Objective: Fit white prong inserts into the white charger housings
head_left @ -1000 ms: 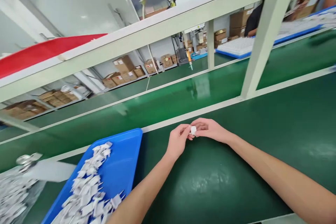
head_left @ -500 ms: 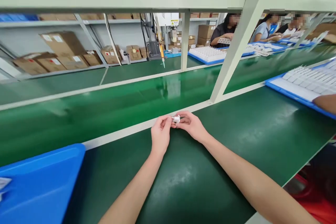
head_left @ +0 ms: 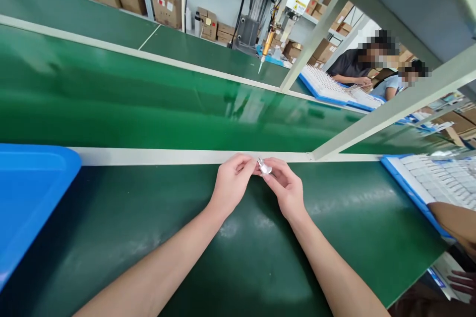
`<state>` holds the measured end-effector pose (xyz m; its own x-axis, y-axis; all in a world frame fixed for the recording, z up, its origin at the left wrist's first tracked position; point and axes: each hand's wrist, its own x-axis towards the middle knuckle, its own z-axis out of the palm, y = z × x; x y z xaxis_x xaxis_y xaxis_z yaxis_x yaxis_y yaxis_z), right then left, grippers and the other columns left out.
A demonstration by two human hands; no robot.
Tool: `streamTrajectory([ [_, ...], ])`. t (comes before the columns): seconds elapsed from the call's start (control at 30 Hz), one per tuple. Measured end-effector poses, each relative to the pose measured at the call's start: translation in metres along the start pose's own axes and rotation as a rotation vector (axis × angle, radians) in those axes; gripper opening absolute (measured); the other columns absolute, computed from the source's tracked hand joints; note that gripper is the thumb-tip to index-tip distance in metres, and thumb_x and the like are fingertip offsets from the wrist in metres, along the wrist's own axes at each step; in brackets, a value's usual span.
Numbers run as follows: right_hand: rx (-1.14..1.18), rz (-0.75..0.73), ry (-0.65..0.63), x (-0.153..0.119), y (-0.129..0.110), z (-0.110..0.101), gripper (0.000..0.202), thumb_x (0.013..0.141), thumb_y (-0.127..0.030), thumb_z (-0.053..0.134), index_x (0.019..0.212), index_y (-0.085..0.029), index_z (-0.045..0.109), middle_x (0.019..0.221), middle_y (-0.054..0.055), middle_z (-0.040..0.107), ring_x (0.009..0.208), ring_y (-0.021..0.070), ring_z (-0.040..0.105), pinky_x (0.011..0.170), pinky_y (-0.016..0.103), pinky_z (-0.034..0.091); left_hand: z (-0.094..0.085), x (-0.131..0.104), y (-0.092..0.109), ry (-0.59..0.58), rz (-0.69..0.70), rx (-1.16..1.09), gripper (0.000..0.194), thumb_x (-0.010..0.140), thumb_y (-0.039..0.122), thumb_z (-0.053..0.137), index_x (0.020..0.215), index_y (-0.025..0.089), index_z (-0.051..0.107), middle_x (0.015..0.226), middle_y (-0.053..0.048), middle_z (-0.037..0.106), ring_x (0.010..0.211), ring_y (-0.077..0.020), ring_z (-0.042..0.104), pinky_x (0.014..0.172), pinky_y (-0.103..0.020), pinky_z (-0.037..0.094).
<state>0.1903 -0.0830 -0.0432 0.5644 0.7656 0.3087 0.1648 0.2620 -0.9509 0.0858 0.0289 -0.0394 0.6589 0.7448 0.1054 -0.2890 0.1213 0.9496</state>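
A small white plug-like piece point(head_left: 265, 167) with short metal prongs is held up between my two hands, above the green work surface point(head_left: 178, 203). My right hand point(head_left: 287, 185) grips its white body between thumb and fingers. From the other side, my left hand point(head_left: 233, 181) pinches at the pronged end, thumb against the bent fingers. The fingers cover part of the piece, so its full shape does not show.
A blue tray point(head_left: 33, 198) stands on the left. At the right, another blue tray point(head_left: 403, 188) holds rows of white parts beside a co-worker's arm point(head_left: 451, 220). A slanted post point(head_left: 390, 104) rises near my right hand. Beyond the pale ledge point(head_left: 148, 157) runs a green belt point(head_left: 130, 104).
The view has tilted and turned. The piece has rotated between my fingers, its prongs now pointing up and left. Both hands still hold it.
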Motion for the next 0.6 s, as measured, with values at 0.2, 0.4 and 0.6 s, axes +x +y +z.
streamTrajectory([
  [0.2,0.048,0.072,0.125,0.0,0.0,0.001,0.055,0.074,-0.023,0.084,0.12,-0.03,0.055,0.123,0.006,0.057,0.11,0.0232,0.064,0.099,0.04,0.057,0.002,-0.002,-0.002,0.006,0.066,0.166,0.018,0.085,0.033,0.069,0.082,0.016,0.068,0.085,-0.005,0.068,0.075,-0.015,0.064,0.068,-0.024,0.053],
  [0.4,-0.095,-0.056,0.104,0.001,0.008,-0.008,0.044,0.081,-0.027,0.079,0.117,-0.028,0.054,0.127,0.006,0.056,0.115,0.0223,0.062,0.105,0.043,0.052,0.008,-0.003,-0.009,-0.081,0.144,0.194,0.01,0.089,0.023,0.063,0.083,0.015,0.065,0.083,-0.002,0.068,0.072,-0.01,0.061,0.069,-0.021,0.05],
  [0.6,-0.179,-0.232,0.11,-0.001,0.001,-0.021,0.034,0.08,-0.023,0.08,0.11,-0.021,0.064,0.119,0.007,0.06,0.122,0.0277,0.061,0.108,0.045,0.047,0.015,-0.005,-0.001,-0.139,0.196,0.315,0.014,0.089,0.021,0.055,0.079,0.011,0.057,0.071,0.005,0.056,0.072,-0.0059,0.063,0.071,-0.016,0.046],
])
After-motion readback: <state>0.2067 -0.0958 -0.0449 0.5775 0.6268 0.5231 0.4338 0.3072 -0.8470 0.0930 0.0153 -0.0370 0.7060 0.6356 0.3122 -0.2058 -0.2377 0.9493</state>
